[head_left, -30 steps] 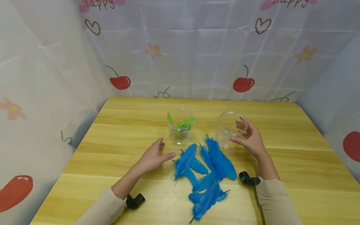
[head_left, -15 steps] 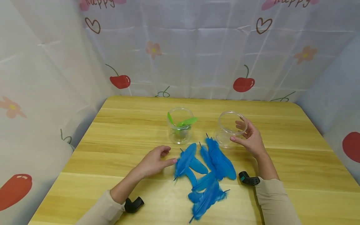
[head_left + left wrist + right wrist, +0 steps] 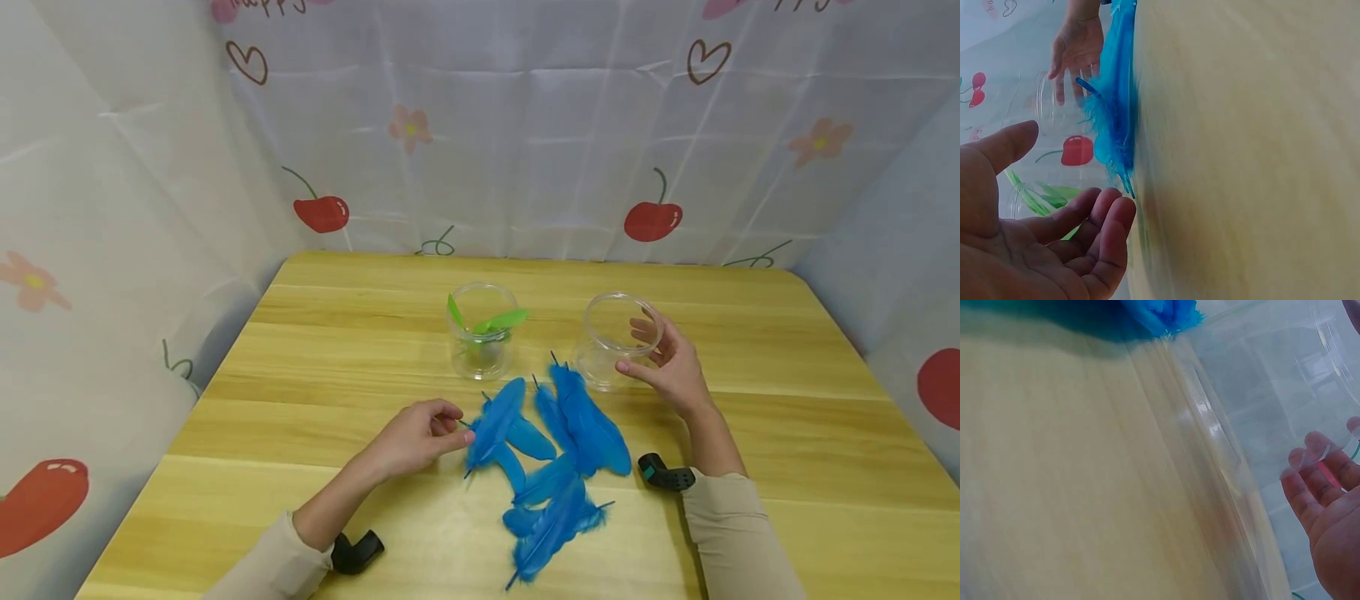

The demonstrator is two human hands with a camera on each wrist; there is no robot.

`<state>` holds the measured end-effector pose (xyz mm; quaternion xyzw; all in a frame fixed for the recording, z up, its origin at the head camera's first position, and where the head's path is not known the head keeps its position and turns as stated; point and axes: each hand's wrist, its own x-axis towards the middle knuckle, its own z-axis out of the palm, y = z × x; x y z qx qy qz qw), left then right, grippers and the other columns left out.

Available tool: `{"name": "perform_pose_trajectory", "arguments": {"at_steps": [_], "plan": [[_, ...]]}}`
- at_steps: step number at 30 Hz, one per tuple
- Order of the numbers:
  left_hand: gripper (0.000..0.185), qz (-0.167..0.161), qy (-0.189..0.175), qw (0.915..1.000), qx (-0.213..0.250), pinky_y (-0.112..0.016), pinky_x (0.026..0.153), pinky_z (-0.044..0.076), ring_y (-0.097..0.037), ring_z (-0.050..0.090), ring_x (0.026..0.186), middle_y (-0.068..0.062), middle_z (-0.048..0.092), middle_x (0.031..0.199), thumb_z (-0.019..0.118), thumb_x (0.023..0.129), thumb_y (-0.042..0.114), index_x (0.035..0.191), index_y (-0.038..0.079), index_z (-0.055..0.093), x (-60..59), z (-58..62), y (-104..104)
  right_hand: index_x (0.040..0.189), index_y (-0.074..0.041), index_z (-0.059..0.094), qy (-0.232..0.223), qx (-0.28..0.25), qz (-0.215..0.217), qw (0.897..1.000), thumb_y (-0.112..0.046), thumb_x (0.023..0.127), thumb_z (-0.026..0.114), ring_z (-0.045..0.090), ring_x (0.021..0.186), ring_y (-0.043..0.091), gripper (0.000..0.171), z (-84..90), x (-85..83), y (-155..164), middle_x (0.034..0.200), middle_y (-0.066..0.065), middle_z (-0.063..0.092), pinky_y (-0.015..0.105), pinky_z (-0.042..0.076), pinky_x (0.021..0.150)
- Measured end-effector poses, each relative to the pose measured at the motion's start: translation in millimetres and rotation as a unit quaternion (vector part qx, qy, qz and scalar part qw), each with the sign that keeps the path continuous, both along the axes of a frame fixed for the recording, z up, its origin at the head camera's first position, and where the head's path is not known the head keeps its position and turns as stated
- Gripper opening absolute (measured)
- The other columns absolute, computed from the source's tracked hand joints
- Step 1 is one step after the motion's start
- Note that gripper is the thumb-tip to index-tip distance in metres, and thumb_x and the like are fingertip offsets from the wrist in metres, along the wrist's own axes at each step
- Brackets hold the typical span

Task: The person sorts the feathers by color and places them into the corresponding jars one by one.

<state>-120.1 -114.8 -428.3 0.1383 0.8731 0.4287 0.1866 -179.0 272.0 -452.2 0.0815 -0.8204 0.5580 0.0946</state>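
Staged tabletop recording booth, wooden table [image 3: 337, 350] walled in by creased cherry-and-flower printed plastic sheeting [image 3: 525, 142]

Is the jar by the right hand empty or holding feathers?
Empty: the clear jar shows only wood through it; blue feathers lie outside.

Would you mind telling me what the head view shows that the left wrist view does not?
Only the head view shows the whole blue feather pile, both sleeves and the black wrist mounts. Only the left wrist view shows the left hand's palm, fingers loosely curled beside a feather's quill tip. Both show the right hand at the empty jar, the jar with green feathers and the table.
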Motion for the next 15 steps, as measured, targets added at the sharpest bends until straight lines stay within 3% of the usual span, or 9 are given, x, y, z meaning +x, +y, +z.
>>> {"name": "perform_pose_trajectory", "arguments": {"at_steps": [7,15], "plan": [[0.037,-0.017,0.005,0.9998,-0.007,-0.03,0.07,0.052,-0.015,0.058,0.08,-0.002,0.065,0.09,0.069,0.093,0.033,0.109,-0.001,0.069,2.5,0.1,-0.6,0.153,-0.019,0.036,0.0,-0.002,0.0,1.0,-0.001,0.084,0.077,0.045,0.13,0.04,0.083,0.1,0.3,0.5,0.144,0.025,0.046,0.037,0.044,0.104],[0.034,-0.046,-0.016,0.9988,-0.009,-0.029,0.057,0.049,-0.012,0.057,0.065,0.0,0.067,0.076,0.068,0.094,0.037,0.093,0.004,0.073,6.6,0.3,-3.4,0.154,-0.019,0.035,-0.002,0.0,0.0,1.0,-0.001,0.084,0.077,0.045,0.13,0.04,0.084,0.9,0.4,0.0,0.144,0.024,0.046,0.031,0.044,0.102]]}}
